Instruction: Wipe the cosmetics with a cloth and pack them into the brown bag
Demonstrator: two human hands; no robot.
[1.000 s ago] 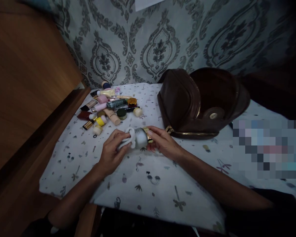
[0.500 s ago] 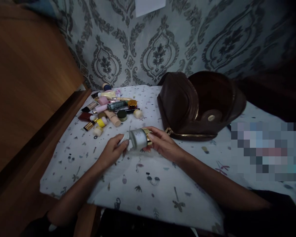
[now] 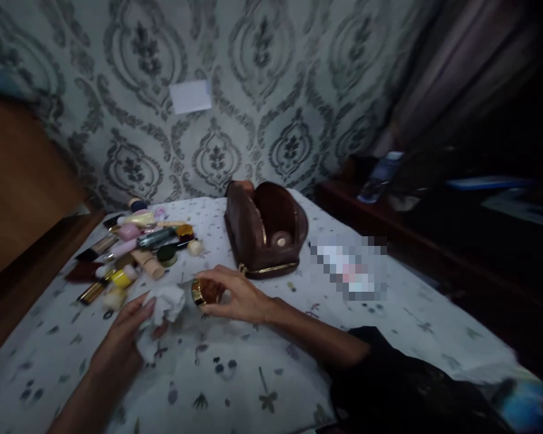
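Observation:
My right hand (image 3: 239,296) grips a frosted glass bottle by its shiny gold cap (image 3: 203,292). The glass part, left of the cap, is blurred and mostly hidden. In my left hand (image 3: 125,328) is a crumpled white tissue (image 3: 166,301), pinched between thumb and fingers just left of the bottle. Whether the tissue touches the glass I cannot tell. Beyond the tissue lies a heap of cosmetics: a beige tube (image 3: 148,264), a dark-lidded jar (image 3: 166,255), a yellow-banded bottle (image 3: 123,276) and several others. An open brown leather bag (image 3: 244,241) stands behind my right hand.
A patterned white cloth (image 3: 226,380) covers the table. Right of the bag lies a pixelated item (image 3: 350,268). A clear plastic bottle (image 3: 380,176) stands on a dark ledge at the right. Wooden furniture (image 3: 22,187) borders the left, and patterned wallpaper (image 3: 262,138) rises behind.
The view has swung to the right and up. My hands have drawn apart: the tissue has come away from the bottle's end, and the cap now faces me more.

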